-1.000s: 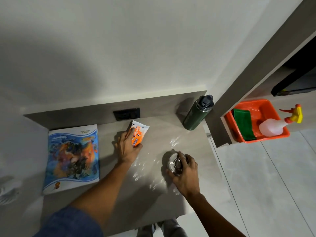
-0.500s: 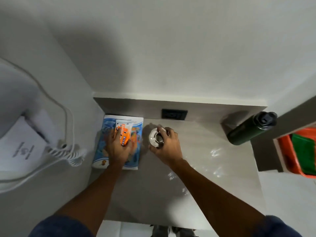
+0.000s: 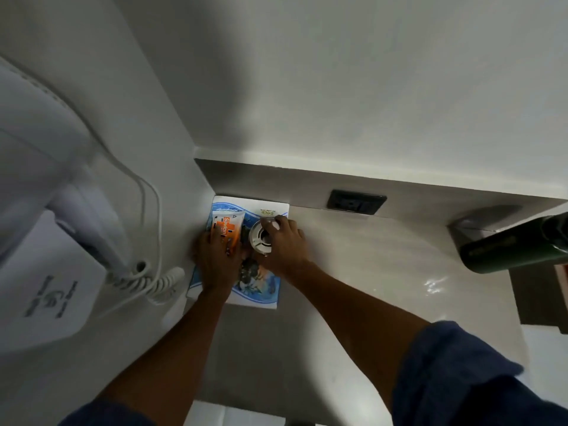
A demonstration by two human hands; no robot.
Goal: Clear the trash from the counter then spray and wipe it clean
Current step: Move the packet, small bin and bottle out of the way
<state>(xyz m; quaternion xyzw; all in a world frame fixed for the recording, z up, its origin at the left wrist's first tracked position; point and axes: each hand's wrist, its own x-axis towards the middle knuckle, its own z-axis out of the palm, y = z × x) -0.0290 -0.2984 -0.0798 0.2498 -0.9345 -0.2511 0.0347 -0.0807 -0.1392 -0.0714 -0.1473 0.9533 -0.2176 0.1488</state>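
Both my hands are over a blue picture book (image 3: pixel 261 287) lying in the counter's back left corner. My left hand (image 3: pixel 216 262) presses an orange and white sachet (image 3: pixel 226 229) flat on the book's cover. My right hand (image 3: pixel 284 244) grips a small round white and clear lid-like object (image 3: pixel 260 236) and holds it on the book beside the sachet. The beige counter (image 3: pixel 353 272) stretches to the right, with wet glints on it.
A dark green bottle (image 3: pixel 516 250) stands at the counter's right end. A black wall socket (image 3: pixel 356 202) sits in the back panel. A white wall-mounted hair dryer (image 3: pixel 52 179) with a coiled cord (image 3: pixel 150 284) hangs on the left wall.
Both hands have carried the sachet and the round object left from mid-counter onto the book. My view has swung left; the orange tray with the spray bottle has left the frame.
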